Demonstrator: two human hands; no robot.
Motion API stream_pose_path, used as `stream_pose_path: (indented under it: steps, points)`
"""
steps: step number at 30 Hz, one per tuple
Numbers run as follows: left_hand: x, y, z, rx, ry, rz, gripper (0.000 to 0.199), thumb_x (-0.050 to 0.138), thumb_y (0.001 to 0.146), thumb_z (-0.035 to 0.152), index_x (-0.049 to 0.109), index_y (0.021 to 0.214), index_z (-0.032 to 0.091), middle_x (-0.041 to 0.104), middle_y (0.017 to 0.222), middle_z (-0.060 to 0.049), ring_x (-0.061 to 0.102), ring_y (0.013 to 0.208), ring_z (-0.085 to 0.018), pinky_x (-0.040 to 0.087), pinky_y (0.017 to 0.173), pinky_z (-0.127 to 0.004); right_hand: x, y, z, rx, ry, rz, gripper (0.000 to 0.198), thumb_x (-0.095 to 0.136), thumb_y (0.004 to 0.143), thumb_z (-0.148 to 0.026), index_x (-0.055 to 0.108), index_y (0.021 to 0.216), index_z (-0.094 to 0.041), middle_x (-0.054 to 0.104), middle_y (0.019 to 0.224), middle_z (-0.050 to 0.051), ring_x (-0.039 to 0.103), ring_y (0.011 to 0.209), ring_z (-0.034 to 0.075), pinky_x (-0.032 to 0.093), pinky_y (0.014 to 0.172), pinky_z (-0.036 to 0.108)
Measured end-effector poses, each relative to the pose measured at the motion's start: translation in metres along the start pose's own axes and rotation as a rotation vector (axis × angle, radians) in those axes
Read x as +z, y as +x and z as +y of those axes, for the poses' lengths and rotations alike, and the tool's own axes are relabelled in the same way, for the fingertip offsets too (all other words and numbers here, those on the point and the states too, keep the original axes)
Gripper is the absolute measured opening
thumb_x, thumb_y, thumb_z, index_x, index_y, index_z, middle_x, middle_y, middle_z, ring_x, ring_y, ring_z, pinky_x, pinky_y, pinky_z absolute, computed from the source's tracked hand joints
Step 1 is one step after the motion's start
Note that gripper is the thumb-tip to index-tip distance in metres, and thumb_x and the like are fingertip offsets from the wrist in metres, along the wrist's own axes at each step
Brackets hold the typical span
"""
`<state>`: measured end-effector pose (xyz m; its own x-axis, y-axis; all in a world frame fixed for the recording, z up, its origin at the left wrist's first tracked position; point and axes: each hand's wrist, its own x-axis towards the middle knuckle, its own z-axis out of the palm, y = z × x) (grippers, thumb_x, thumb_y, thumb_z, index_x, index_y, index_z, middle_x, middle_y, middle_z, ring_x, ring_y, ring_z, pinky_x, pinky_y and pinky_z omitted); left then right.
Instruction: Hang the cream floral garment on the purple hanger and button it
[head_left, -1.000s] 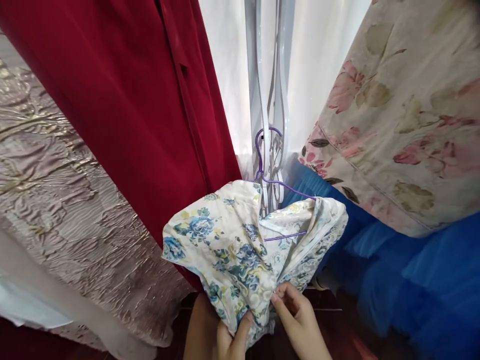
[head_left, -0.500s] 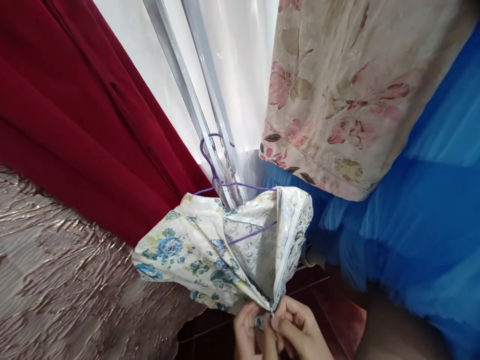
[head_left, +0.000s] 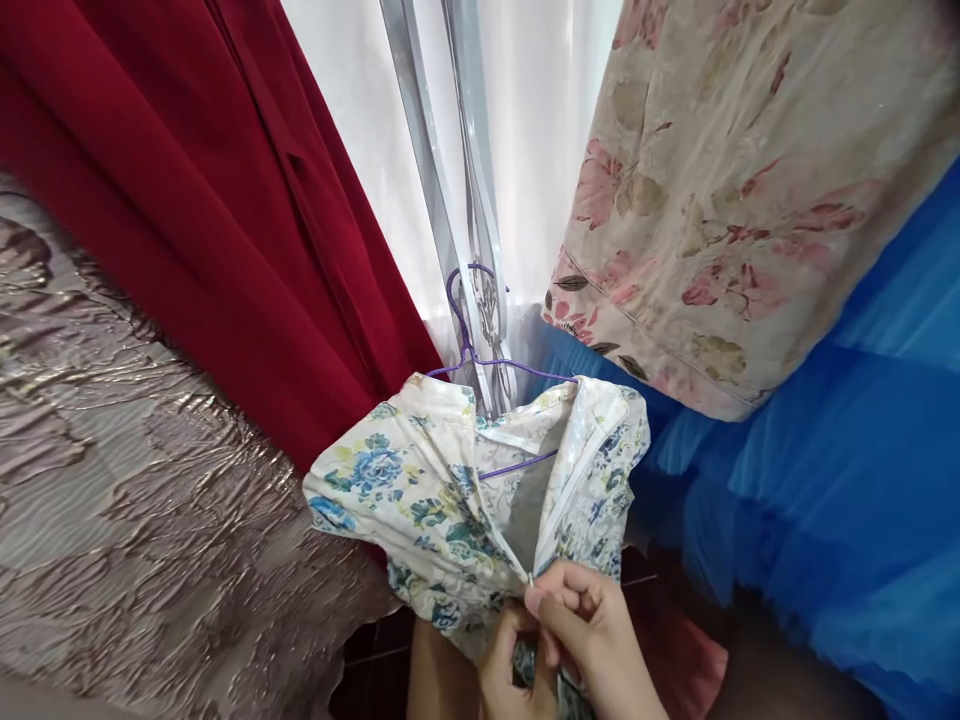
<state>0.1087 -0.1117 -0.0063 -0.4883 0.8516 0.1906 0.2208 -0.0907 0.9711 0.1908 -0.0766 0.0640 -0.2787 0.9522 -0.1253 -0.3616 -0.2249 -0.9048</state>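
Head view: zipper (head_left: pixel 531 578) of a floral garment (head_left: pixel 420 490), pinched by the right hand (head_left: pixel 589 615); the left hand (head_left: pixel 504 660) is curled below, grip unclear.

The garment (head_left: pixel 409 480) is white with blue, green and yellow flowers, its hanger (head_left: pixel 466 343) purple; the plain cloth (head_left: pixel 225 220) is red, the floral cloth (head_left: pixel 720 220) beige with pink blooms.

Pinching a blue-flowered garment (head_left: pixel 442 500) with the right hand (head_left: pixel 589 625) near five o'clock, touching it below with the left hand (head_left: pixel 500 668). Spread over a purple hanger (head_left: pixel 466 348) at centre; flanked by red cloth (head_left: pixel 255 200) at ten, pink-flowered cloth (head_left: pixel 712 220) at two, blue tulle (head_left: pixel 810 510) at four.
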Motion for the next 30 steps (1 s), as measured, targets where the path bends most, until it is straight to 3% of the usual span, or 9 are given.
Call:
stream_pose_path:
  steps: [5, 10, 15, 19, 22, 24, 27, 30]
  points:
    - [-0.001, 0.010, -0.011, 0.176, 0.021, -0.038, 0.028, 0.062, 0.086, 0.044, 0.062, 0.068, 0.022, 0.059, 0.064, -0.004, 0.056, 0.061, -0.019, 0.048, 0.060, -0.028, 0.029, 0.028, -0.062, -0.188, -0.099, -0.007, 0.035, 0.075, 0.082, -0.044, 0.060, 0.070, -0.015, 0.054, 0.044, -0.004, 0.037, 0.037, 0.005, 0.026, 0.039, 0.018]
    - [0.006, 0.013, -0.040, 0.296, 0.062, -0.020, 0.029, 0.053, 0.093, 0.033, 0.053, 0.067, 0.020, 0.051, 0.065, 0.000, 0.049, 0.058, -0.014, 0.038, 0.057, -0.024, 0.055, 0.054, -0.109, -0.326, -0.162, -0.025, 0.025, 0.071, 0.083, -0.035, 0.064, 0.073, -0.013, 0.056, 0.045, -0.003, 0.038, 0.037, 0.005, 0.027, 0.040, 0.018]
    - [0.021, -0.001, -0.066, 0.329, 0.118, -0.007, 0.028, 0.050, 0.093, 0.025, 0.048, 0.066, 0.019, 0.047, 0.064, 0.001, 0.046, 0.057, -0.011, 0.035, 0.056, -0.022, 0.058, 0.066, -0.120, -0.377, -0.105, -0.048, 0.023, 0.072, 0.083, -0.033, 0.065, 0.075, -0.013, 0.056, 0.045, -0.004, 0.036, 0.036, 0.004, 0.024, 0.038, 0.017]
    - [0.020, -0.005, -0.067, 0.313, 0.177, -0.056, 0.023, 0.052, 0.091, 0.020, 0.050, 0.068, 0.019, 0.051, 0.065, 0.001, 0.050, 0.058, -0.012, 0.037, 0.057, -0.021, 0.054, 0.065, -0.113, -0.401, -0.060, -0.081, 0.024, 0.070, 0.087, -0.035, 0.065, 0.079, -0.014, 0.056, 0.047, -0.005, 0.036, 0.039, 0.004, 0.024, 0.040, 0.017]
    - [0.002, 0.008, -0.048, 0.347, 0.212, -0.139, 0.017, 0.055, 0.089, 0.019, 0.055, 0.072, 0.019, 0.056, 0.067, 0.000, 0.055, 0.061, -0.013, 0.042, 0.060, -0.021, 0.049, 0.060, -0.109, -0.398, -0.053, -0.101, 0.024, 0.069, 0.089, -0.036, 0.063, 0.080, -0.015, 0.054, 0.047, -0.006, 0.037, 0.040, 0.004, 0.025, 0.041, 0.016]
    - [-0.017, 0.026, -0.020, 0.405, 0.229, -0.170, 0.010, 0.057, 0.090, 0.020, 0.060, 0.081, 0.019, 0.061, 0.074, -0.001, 0.060, 0.069, -0.015, 0.047, 0.066, -0.022, 0.045, 0.056, -0.107, -0.392, -0.074, -0.120, 0.025, 0.069, 0.090, -0.036, 0.062, 0.079, -0.015, 0.052, 0.047, -0.006, 0.037, 0.040, 0.004, 0.026, 0.041, 0.017]
    - [-0.043, 0.062, 0.043, 0.570, 0.232, -0.033, 0.015, 0.058, 0.094, 0.019, 0.063, 0.107, 0.019, 0.066, 0.097, -0.006, 0.064, 0.087, -0.017, 0.051, 0.076, -0.025, 0.040, 0.051, -0.107, -0.384, -0.108, -0.149, 0.025, 0.068, 0.091, -0.034, 0.060, 0.077, -0.015, 0.051, 0.048, -0.007, 0.038, 0.042, 0.004, 0.026, 0.043, 0.017]
    - [-0.056, 0.104, 0.111, 0.864, 0.245, 0.090, 0.033, 0.057, 0.094, 0.014, 0.061, 0.126, 0.021, 0.062, 0.122, -0.010, 0.062, 0.102, -0.018, 0.052, 0.082, -0.027, 0.038, 0.049, -0.109, -0.397, -0.124, -0.165, 0.024, 0.068, 0.091, -0.032, 0.059, 0.076, -0.015, 0.050, 0.049, -0.007, 0.040, 0.044, 0.005, 0.029, 0.045, 0.017]
